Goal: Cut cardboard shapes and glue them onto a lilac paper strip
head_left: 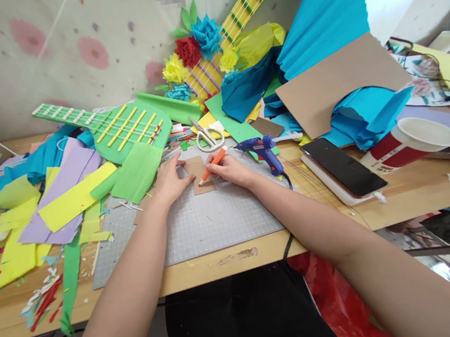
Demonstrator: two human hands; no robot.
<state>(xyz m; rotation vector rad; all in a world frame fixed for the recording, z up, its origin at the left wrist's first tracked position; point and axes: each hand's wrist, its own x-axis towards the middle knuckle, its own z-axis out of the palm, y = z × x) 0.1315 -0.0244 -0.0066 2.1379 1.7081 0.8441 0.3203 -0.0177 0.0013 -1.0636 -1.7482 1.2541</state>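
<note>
Two hands busy | left hand (171, 181) flat, pinning the brown card (198, 165) on the grey mat (216, 221) | right hand (230, 169) gripping an orange tool (212, 166), tip on card | we'd press firmly, fingers clear, go slow

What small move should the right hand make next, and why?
Probably draw the orange pen-shaped tool along the cardboard piece: its tip rests on it, the left hand presses it flat on the cutting mat, and the right hand grips the tool.

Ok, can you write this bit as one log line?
left hand: flat on cardboard piece | right hand: holds orange tool, tip on it | nearby: glue gun
</note>
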